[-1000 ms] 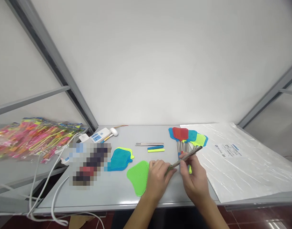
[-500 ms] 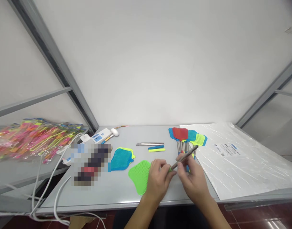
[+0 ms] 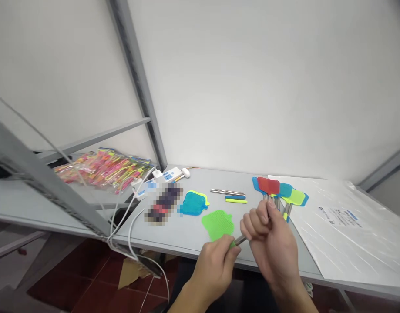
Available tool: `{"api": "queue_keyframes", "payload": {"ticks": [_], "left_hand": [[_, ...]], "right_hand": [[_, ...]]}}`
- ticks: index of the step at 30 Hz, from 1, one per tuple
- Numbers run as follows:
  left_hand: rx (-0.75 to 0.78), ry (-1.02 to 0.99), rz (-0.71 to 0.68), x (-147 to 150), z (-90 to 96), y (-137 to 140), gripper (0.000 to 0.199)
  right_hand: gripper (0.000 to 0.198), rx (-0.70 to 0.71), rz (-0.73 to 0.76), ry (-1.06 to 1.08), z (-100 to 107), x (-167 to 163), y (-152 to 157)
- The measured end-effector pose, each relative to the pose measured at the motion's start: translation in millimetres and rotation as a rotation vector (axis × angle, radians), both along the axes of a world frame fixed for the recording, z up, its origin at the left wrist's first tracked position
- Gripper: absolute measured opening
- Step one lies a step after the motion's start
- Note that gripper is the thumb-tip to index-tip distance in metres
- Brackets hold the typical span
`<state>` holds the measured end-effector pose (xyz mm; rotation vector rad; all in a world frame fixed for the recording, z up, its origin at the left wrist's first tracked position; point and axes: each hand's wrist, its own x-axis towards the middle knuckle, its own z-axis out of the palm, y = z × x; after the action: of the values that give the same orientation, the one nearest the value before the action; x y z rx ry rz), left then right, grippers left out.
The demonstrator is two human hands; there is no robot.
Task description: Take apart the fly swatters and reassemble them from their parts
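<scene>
metal rod (image 3: pixel 240 240), clamped in both hands
its long axis rises rightward from green sleeve (image 3: pixel 233 244) in my left hand (image 3: pixel 215 266) to my right hand (image 3: pixel 274 243).

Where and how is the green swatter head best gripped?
Likely by the stub of the green swatter head, pinched from the right: it is narrow and juts toward the far right, clear of the left hand, while the mesh lies flat.
</scene>
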<state>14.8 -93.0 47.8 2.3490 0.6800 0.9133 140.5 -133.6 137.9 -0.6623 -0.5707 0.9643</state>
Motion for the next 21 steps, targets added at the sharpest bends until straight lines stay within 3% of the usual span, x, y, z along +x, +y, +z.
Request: {"api": "queue_keyframes", "payload": {"ticks": [4, 9, 14, 21], "left_hand": [[-0.055, 0.011, 0.032, -18.0, 5.0, -15.4, 0.025], [-0.085, -0.063, 0.097, -34.8, 5.2, -14.8, 0.023], [-0.257, -0.096, 0.070, -50.2, -0.9, 0.7, 0.026], [-0.553, -0.136, 0.268, -56.2, -24.1, 13.4, 0.036]], "right_hand": [[0.044, -0.030, -0.007, 0.111, 2.4, -31.5, 2.3], [0.048, -0.021, 0.110, 0.134, -8.2, -57.3, 12.8], [0.048, -0.008, 0.213, 0.187, -21.0, -73.5, 34.3], [0.046, -0.069, 0.261, 0.179, -45.4, -85.5, 64.8]]}}
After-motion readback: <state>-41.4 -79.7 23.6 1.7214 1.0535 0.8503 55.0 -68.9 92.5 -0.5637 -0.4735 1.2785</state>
